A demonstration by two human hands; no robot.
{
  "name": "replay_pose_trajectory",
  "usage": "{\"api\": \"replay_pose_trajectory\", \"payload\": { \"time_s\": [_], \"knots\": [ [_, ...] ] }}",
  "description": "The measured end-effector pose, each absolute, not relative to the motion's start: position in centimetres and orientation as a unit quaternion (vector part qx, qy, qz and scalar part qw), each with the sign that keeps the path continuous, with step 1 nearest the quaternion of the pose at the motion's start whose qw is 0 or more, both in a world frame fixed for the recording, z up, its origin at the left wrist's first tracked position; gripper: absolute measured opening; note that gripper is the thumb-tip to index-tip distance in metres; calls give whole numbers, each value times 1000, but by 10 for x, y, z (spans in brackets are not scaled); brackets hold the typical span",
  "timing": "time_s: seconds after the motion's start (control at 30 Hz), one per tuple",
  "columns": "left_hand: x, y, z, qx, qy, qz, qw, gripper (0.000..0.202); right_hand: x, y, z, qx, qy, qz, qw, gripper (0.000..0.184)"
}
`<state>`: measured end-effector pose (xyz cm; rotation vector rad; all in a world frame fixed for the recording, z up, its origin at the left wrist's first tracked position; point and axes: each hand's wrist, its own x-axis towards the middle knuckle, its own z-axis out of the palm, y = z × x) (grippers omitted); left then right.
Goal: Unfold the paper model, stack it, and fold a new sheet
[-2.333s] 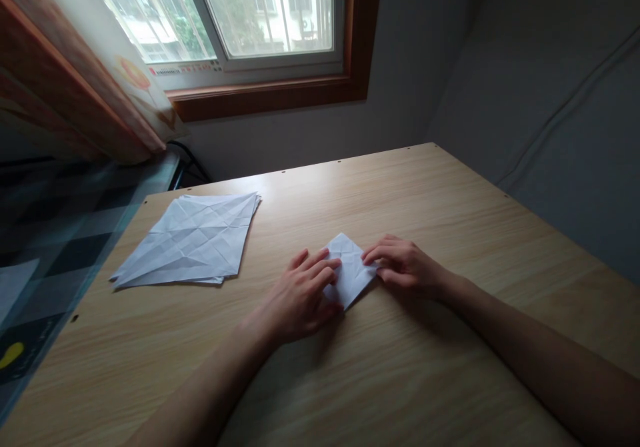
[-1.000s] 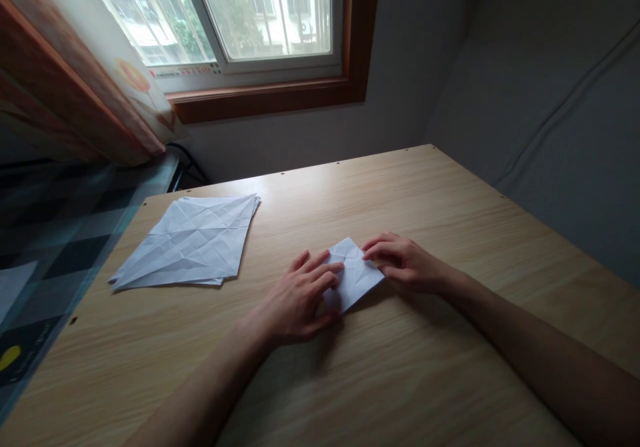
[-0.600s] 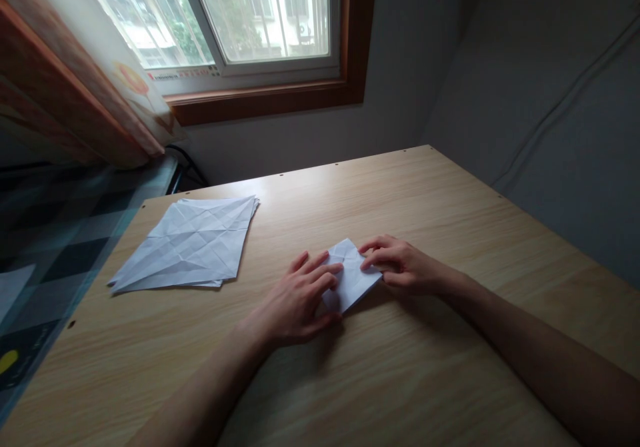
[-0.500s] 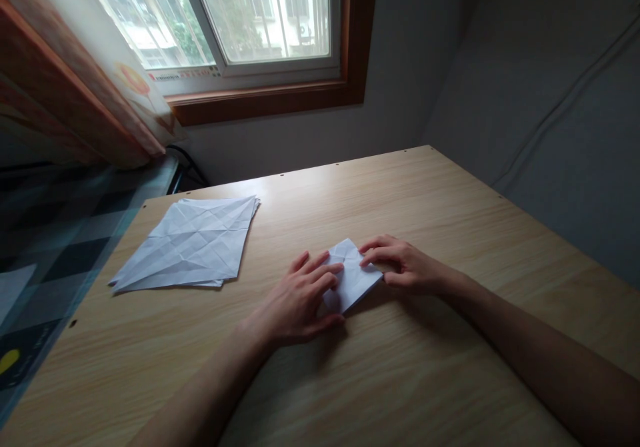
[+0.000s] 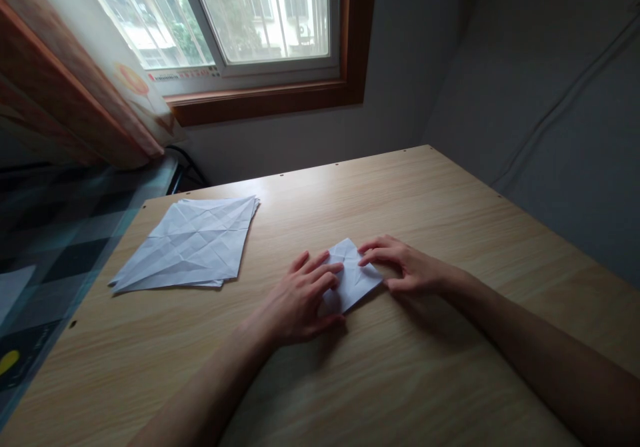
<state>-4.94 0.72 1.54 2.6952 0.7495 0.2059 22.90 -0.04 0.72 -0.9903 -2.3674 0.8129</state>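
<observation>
A small folded piece of white paper (image 5: 353,280) lies flat on the wooden table, one corner pointing away from me. My left hand (image 5: 305,297) rests across its left side with fingers spread, partly hiding that side. The left thumb lies by the paper's near corner. On the other side is my right hand (image 5: 400,264), its fingertips on the upper right part of the paper. The right thumb is apart from those fingers, beside the paper's right corner.
A stack of creased white paper sheets (image 5: 200,240) lies at the table's left. The wooden table (image 5: 425,380) ends at a wall below a window (image 5: 275,14). A curtain (image 5: 90,67) hangs at the upper left, above a checkered surface (image 5: 85,260).
My right thumb has moved slightly right, away from the paper's right corner, while the right fingertips have shifted slightly left. My left hand and the paper have hardly moved.
</observation>
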Motion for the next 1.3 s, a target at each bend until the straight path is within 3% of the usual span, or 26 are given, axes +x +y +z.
{"api": "replay_pose_trajectory", "payload": {
  "time_s": [0.27,0.63,0.83,1.03,1.13,1.2,1.3],
  "knots": [
    [-50,7,16,948,260,77,168,39,229,-2,5,-362,-852,280,253,33],
    [-50,8,17,950,256,74,165,29,215,-4,-4,-408,-784,302,359,13],
    [-50,6,16,948,265,75,157,23,197,-8,-7,-507,-746,143,407,9],
    [-49,6,15,952,265,69,137,42,190,-13,-10,-383,-828,37,407,8],
    [-50,6,14,954,261,69,128,52,198,-10,-11,-376,-826,64,415,27],
    [-50,6,13,956,257,69,124,50,204,-6,-13,-366,-847,86,375,36],
    [-51,6,13,957,256,66,122,48,207,-3,-13,-346,-883,113,295,31]
  ]
}}
